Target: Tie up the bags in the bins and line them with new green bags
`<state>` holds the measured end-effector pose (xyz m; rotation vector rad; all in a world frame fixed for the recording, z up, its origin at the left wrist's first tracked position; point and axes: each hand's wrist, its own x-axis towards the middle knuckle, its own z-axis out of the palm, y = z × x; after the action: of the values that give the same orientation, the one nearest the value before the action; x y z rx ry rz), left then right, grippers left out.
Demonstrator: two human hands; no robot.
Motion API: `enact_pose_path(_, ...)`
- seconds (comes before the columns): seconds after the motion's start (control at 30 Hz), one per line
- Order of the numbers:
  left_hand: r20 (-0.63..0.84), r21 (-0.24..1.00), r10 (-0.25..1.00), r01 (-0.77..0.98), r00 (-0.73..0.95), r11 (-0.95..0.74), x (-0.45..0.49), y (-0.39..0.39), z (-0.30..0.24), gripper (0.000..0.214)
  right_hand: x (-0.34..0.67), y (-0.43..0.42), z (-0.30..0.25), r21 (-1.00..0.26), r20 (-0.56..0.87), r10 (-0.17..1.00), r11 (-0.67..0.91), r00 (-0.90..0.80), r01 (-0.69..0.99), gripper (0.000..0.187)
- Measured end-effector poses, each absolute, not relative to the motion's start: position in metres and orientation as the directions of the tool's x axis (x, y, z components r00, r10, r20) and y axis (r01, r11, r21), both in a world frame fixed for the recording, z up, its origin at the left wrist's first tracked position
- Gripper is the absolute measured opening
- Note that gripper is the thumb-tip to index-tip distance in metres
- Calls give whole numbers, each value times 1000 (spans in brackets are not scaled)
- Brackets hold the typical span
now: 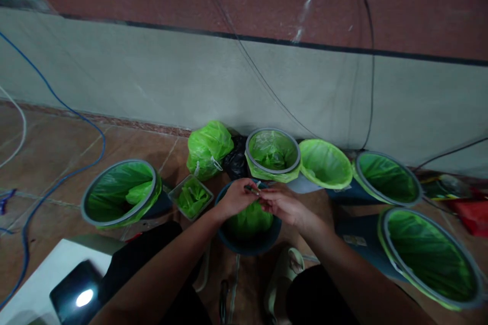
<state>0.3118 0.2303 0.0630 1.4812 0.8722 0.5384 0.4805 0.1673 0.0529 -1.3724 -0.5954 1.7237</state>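
My left hand (237,197) and my right hand (281,204) meet in front of me, fingers pinched together around something small. Whatever they hold is too small and dark to name. Right under them stands a dark blue bin (251,249), with a bright green plastic bag (249,221) inside it. To the left of my left hand sits a small square clear container (209,204) with crumpled green bags (192,197) in it. Beyond my hands is a grey-rimmed bin (273,167) lined with green plastic.
More green-lined bins stand around: one at left (83,208), several at right, including a large tilted one (358,226). A tied green bag (209,147) and a black bag (235,157) lie by the wall. A blue cable (41,203) crosses the tiles. A phone (74,289) glows on a white surface.
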Motion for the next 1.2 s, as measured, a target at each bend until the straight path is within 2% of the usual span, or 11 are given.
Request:
enact_pose_path(0.07,-143,975,778,223,611,5,310,227,67,12,481,168,52,-712,-611,787,-592,-82,-377,32)
enact_pose_path(0.13,-110,971,786,233,608,-44,311,223,70,12,481,168,53,-695,-621,779,-600,-89,-396,31)
enact_pose_path(0.27,-22,945,831,284,556,-165,313,219,69,6,479,166,55,-729,-587,806,-568,-77,-382,29)
enact_pose_path(0.4,46,891,835,355,549,-282,312,219,66,10,476,165,59,-777,-536,844,-508,-31,-372,29)
enact_pose_path(0.53,81,861,825,377,560,-341,304,223,63,18,482,166,58,-850,-500,866,-484,30,-207,21)
enact_pose_path(0.7,21,788,822,497,569,-363,294,229,55,19,501,171,43,-893,-368,895,-416,253,172,11)
enact_pose_path(0.77,-26,744,824,561,567,-363,291,229,52,18,506,171,39,-881,-384,884,-438,269,182,12)
enact_pose_path(0.83,-77,712,814,603,576,-360,290,229,51,15,508,169,39,-862,-449,857,-490,252,131,19)
enact_pose_path(0.9,-138,690,802,638,581,-343,290,228,52,15,509,168,42,-839,-462,841,-517,280,168,31)
enact_pose_path(1.03,-236,590,809,741,539,-322,287,230,61,63,506,166,47,-810,-299,908,-405,294,425,57)
enact_pose_path(1.2,-364,418,775,834,517,-360,287,229,58,102,478,155,46,-745,-272,962,-227,25,627,92)
